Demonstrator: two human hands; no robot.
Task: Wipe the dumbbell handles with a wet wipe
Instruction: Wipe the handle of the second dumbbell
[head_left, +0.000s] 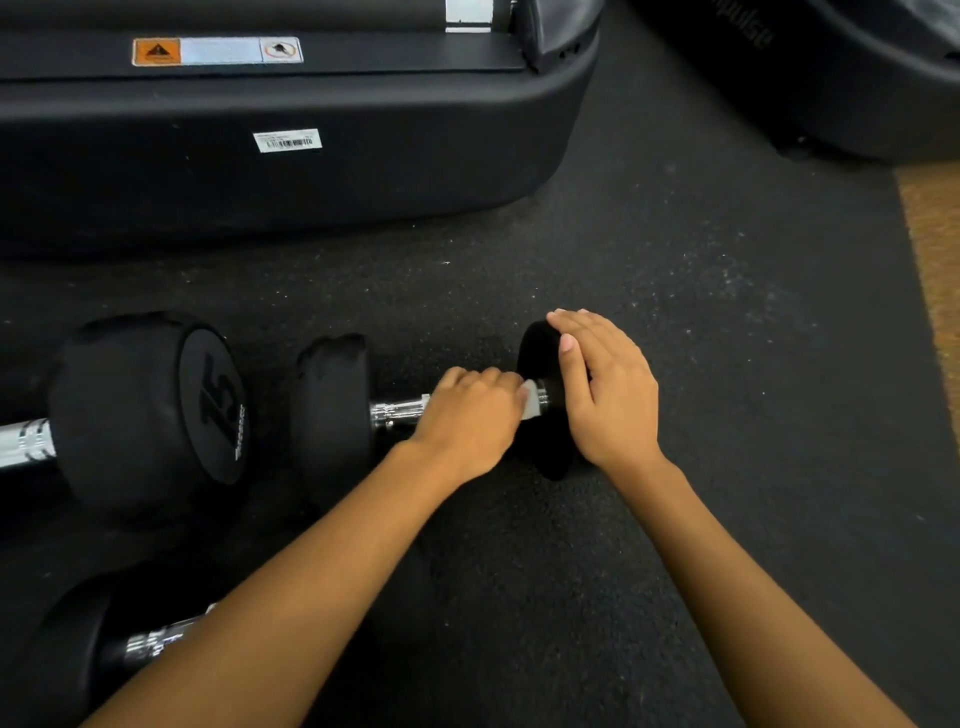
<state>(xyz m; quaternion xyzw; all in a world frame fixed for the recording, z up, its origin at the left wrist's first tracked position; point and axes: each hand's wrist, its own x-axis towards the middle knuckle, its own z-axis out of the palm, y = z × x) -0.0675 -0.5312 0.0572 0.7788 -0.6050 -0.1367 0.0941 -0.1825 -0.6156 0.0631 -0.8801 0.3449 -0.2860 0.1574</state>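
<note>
Head view: wiping down a dumbbell (332, 410) lying on its side near the middle of the dark rubber floor (727, 364), just in front of a black machine base (311, 171).

Curling the left hand (467, 421) over the chromed handle (397, 413), fingers closed round the bar and pinching a white wipe (530, 401) against it, close up beside the right head (535, 348). Laying the right hand (608, 395) flat on that head, fingers straight and pressed together, thumb lying along the inner face, bracing and not gripping. Leaving the left stretch of the handle bare and shining.

Sharing the floor with a 15 dumbbell (150, 405), end to end just beside it toward the left edge, and with a third dumbbell (78, 654) at the near left corner, partly hidden behind the left forearm.

Judging the dumbbell heavy and rigid, and apt to roll on its rounded heads. Favouring, for that reason, a steadying palm on one head while working the other hand along the bar. Reckoning the chrome slick once wet, and the wipe thin, limp and light. Expecting it to need a full wrap of the fingers to keep from bunching or slipping off the bar.
</note>
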